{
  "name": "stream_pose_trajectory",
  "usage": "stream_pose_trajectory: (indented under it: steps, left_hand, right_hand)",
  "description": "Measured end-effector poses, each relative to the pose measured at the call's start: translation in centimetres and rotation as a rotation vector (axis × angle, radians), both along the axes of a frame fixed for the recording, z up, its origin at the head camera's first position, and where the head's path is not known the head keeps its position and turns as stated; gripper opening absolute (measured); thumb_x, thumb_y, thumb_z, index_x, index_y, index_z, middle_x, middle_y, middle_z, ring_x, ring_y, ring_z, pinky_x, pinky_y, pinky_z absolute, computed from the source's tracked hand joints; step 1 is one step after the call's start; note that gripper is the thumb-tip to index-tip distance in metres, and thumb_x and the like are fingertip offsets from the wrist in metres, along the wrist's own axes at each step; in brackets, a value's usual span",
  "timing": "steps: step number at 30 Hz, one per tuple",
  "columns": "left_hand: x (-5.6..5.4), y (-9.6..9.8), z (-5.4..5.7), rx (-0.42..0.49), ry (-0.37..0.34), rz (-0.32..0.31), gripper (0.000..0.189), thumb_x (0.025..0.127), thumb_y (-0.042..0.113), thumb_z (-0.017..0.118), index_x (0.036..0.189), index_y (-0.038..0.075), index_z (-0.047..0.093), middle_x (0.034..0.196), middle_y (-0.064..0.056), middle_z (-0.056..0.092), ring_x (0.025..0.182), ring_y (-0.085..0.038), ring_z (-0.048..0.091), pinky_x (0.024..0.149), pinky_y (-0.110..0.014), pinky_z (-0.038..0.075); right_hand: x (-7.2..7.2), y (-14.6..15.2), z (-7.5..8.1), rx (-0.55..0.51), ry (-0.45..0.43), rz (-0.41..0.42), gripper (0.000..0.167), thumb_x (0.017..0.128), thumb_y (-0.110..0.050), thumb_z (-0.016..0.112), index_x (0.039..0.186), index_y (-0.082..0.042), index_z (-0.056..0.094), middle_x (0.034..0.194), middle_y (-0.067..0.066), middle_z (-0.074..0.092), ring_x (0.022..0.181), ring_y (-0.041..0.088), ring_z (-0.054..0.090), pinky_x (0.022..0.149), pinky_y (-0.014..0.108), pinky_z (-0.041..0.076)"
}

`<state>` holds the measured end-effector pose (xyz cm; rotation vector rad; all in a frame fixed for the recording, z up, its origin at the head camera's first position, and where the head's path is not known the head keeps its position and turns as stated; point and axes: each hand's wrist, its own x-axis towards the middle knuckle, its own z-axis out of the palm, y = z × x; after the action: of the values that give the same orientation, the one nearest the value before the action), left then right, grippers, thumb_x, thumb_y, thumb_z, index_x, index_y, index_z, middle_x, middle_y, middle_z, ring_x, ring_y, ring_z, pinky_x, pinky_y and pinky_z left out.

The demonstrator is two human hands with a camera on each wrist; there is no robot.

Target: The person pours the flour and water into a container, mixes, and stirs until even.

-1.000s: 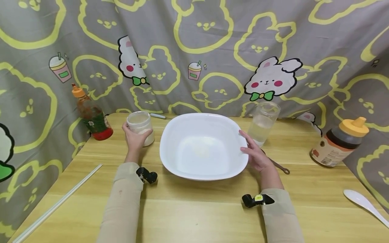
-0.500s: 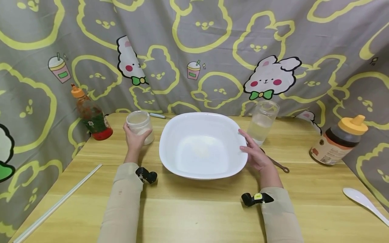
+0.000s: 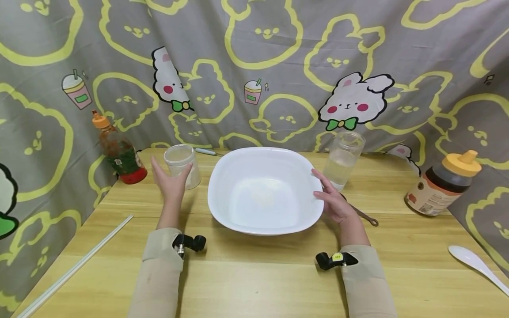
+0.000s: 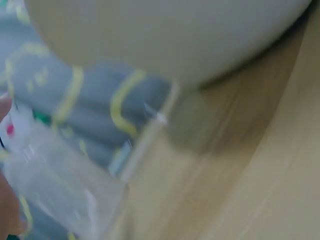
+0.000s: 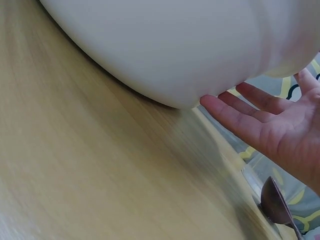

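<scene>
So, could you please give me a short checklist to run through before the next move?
1. White basin steadied: ok; the right hand holds its right rim.
2. Jar upright: ok; it stands on the table to the left of the basin, apart from it.
3. Left hand free of the jar: cannot tell; its fingers are spread, but whether the thumb touches the jar is unclear.
4. Glass safe from bumps: probably not ok; it stands close to the right hand.
5. Dark bottle capped: ok; its yellow cap is on.
6. Basin bare inside: cannot tell; a faint patch shows on its floor.
</scene>
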<state>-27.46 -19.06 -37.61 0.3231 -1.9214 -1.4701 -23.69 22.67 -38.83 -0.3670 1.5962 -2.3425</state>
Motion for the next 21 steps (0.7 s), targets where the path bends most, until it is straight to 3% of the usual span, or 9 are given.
stream_pose_trajectory:
  steps: [4,6,8,10,13,15,18,21]
  left_hand:
    - [1.7,1.3,1.8,-0.108,0.195,0.066,0.069,0.068,0.025,0.07,0.129,0.016,0.038,0.134,-0.005,0.026,0.12,-0.015,0.021,0.097,-0.031,0.019]
    - [2.6,1.9,2.5,-0.135,0.219,0.029,0.053,0.07,0.017,0.068,0.119,0.009,0.049,0.123,-0.011,0.038,0.112,-0.02,0.033,0.092,-0.036,0.028]
    - [3.3,2.3,2.9,-0.118,0.161,-0.112,0.045,0.072,0.013,0.065,0.114,0.005,0.052,0.116,-0.015,0.044,0.105,-0.024,0.04,0.087,-0.039,0.034]
    - [3.9,2.7,2.9,-0.043,0.032,-0.337,0.047,0.076,0.013,0.062,0.12,0.006,0.048,0.116,-0.017,0.044,0.104,-0.028,0.042,0.086,-0.041,0.037]
    - [4.0,2.9,1.8,0.113,-0.157,-0.672,0.056,0.081,0.015,0.057,0.131,0.009,0.033,0.127,-0.019,0.035,0.11,-0.032,0.039,0.087,-0.044,0.038]
    - [3.8,3.0,0.8,0.216,-0.213,-0.828,0.059,0.084,0.013,0.054,0.135,0.01,0.025,0.13,-0.021,0.03,0.108,-0.031,0.042,0.085,-0.042,0.04]
    - [3.7,3.4,-0.4,0.354,-0.215,-0.956,0.058,0.084,0.006,0.049,0.136,0.011,0.023,0.127,-0.023,0.03,0.097,-0.024,0.05,0.078,-0.037,0.045]
    - [4.1,3.8,-0.9,0.43,-0.195,-0.995,0.059,0.082,0.001,0.045,0.135,0.011,0.022,0.122,-0.022,0.034,0.09,-0.018,0.052,0.072,-0.034,0.048]
  right_hand:
    - [0.0,0.0,0.0,0.004,-0.006,-0.009,0.061,0.086,0.001,0.041,0.137,-0.026,0.022,0.133,0.01,0.02,0.097,0.022,0.051,0.071,0.037,0.048]
    - [0.0,0.0,0.0,0.003,-0.004,-0.006,0.061,0.086,0.002,0.041,0.137,-0.026,0.021,0.133,0.009,0.019,0.097,0.021,0.05,0.071,0.037,0.048]
    - [0.0,-0.1,0.0,0.001,0.003,-0.002,0.062,0.086,0.002,0.04,0.138,-0.025,0.02,0.134,0.008,0.018,0.098,0.021,0.05,0.071,0.037,0.048]
    - [0.0,-0.1,0.0,0.002,0.009,-0.004,0.062,0.086,0.003,0.04,0.138,-0.024,0.019,0.134,0.008,0.017,0.098,0.021,0.05,0.07,0.036,0.049]
    - [0.0,-0.1,0.0,0.001,0.007,-0.012,0.062,0.086,0.004,0.039,0.138,-0.023,0.019,0.135,0.008,0.015,0.096,0.02,0.05,0.069,0.035,0.049]
    - [0.0,-0.1,0.1,0.005,-0.001,-0.017,0.062,0.086,0.004,0.039,0.138,-0.024,0.02,0.136,0.008,0.014,0.095,0.02,0.051,0.069,0.036,0.049]
    - [0.1,-0.2,0.3,0.015,-0.009,-0.015,0.062,0.086,0.005,0.038,0.138,-0.024,0.019,0.136,0.009,0.014,0.095,0.02,0.051,0.069,0.036,0.049]
    - [0.1,-0.3,0.3,0.023,-0.011,-0.01,0.062,0.086,0.005,0.037,0.138,-0.024,0.02,0.135,0.008,0.016,0.094,0.019,0.052,0.069,0.037,0.049]
